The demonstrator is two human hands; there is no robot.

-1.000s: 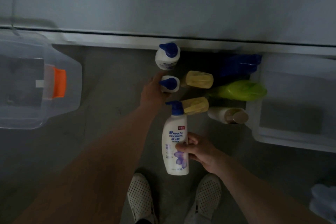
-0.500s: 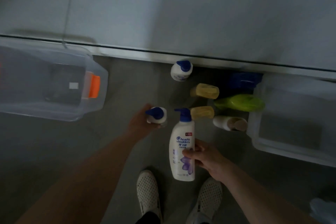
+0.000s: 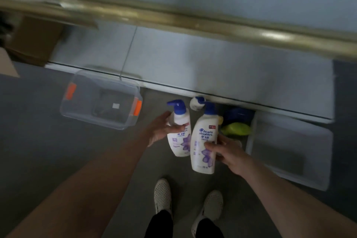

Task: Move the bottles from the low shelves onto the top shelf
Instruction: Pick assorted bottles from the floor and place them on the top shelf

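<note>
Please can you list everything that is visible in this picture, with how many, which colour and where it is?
smaller shampoo bottle: 1, white with blue pump, held up in the left hand
larger shampoo bottle: 1, white with blue pump, held up in the right hand
low bottle: 1, white with blue cap, down low behind the held pair
green bottle: 1, lime green, lying low, right of the larger shampoo bottle
blue thing: 1, dark blue, behind the green bottle, too dim to identify
clear bin: 1, transparent with orange latches, floor, left
pale bin: 1, whitish, floor, right
rail: 1, brass-coloured, blurred, across the top
shoes: 2, white, perforated, bottom centre
left hand: 1, grips the smaller shampoo bottle
right hand: 1, grips the larger shampoo bottle
</note>
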